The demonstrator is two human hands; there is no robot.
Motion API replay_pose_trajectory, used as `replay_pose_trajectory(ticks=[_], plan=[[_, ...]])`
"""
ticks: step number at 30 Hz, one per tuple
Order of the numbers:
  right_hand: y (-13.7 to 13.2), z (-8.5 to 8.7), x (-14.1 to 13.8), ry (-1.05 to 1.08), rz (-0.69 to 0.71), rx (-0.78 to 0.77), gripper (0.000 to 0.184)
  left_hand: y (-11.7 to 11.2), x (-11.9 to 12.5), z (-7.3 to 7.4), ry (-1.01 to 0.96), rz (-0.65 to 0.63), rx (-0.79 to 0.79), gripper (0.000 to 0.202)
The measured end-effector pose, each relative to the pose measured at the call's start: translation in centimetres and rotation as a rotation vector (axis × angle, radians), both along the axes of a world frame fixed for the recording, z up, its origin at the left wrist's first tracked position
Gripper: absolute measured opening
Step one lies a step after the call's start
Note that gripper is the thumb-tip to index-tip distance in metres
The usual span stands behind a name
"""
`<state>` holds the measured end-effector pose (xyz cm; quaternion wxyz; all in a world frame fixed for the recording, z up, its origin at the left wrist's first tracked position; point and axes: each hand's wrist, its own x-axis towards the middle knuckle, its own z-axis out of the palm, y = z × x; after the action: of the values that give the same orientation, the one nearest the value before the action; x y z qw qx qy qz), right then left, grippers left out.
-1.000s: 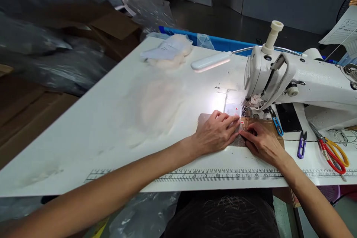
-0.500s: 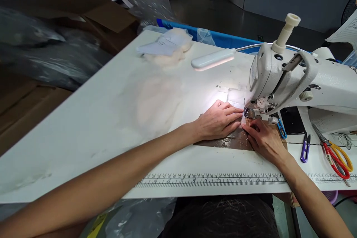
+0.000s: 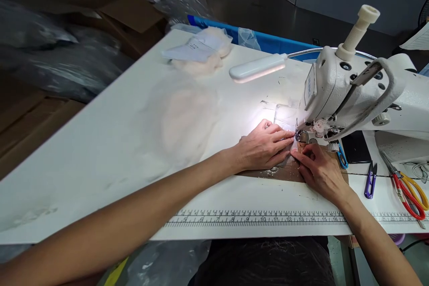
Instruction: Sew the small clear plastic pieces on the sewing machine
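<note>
A white sewing machine (image 3: 325, 89) stands at the right, its presser foot (image 3: 297, 135) lit by a lamp. My left hand (image 3: 268, 146) lies flat beside the foot, fingers stretched towards it and pressing on pale, sheer fabric (image 3: 294, 144). Just in front of the foot, my right hand (image 3: 320, 167) pinches the edge of this fabric between thumb and forefinger. Most of the cloth is hidden under my fingers. Beneath both hands is a brown, shiny plate or sheet (image 3: 284, 176).
A white lamp (image 3: 258, 68) overhangs the white table (image 3: 110, 152). Sheer fabric pieces (image 3: 187, 120) lie at the left, a paper-topped bundle (image 3: 197, 49) behind. Purple thread snips (image 3: 370, 181), red-and-yellow scissors (image 3: 407, 192) and a dark phone (image 3: 356, 146) lie right. A ruler strip (image 3: 251, 219) runs along the front.
The view has shifted a little, so the machine and tools sit slightly farther right. Both hands keep nearly the same pose by the presser foot.
</note>
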<state>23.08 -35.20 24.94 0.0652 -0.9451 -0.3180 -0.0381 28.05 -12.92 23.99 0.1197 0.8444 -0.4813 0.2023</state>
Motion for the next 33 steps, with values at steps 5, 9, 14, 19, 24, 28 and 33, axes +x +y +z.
replay_pose_trajectory(ticks=[5,9,14,19,24,28,33], plan=[[0.0,-0.2,-0.1,0.03,-0.009,0.029,0.039,0.0,-0.1,0.0,0.007,0.026,0.036,0.033],[0.0,-0.3,0.0,0.049,-0.018,0.039,0.038,0.0,-0.1,0.0,0.0,0.032,0.05,0.034],[-0.1,-0.4,0.0,0.032,-0.016,0.041,0.039,0.0,0.0,0.0,0.003,0.024,0.042,0.035],[-0.2,-0.6,0.0,0.023,-0.013,0.077,0.038,0.0,0.0,0.0,0.013,0.015,0.047,0.035],[-0.2,-0.7,0.0,0.001,-0.018,0.082,0.039,0.0,0.0,-0.1,0.008,0.016,0.029,0.035],[-0.2,-0.9,-0.1,-0.028,-0.019,0.102,0.037,0.0,-0.1,0.0,0.022,0.025,0.011,0.037],[-0.2,-1.0,-0.1,-0.051,-0.023,0.12,0.034,0.0,0.0,-0.1,0.012,0.028,0.004,0.038]])
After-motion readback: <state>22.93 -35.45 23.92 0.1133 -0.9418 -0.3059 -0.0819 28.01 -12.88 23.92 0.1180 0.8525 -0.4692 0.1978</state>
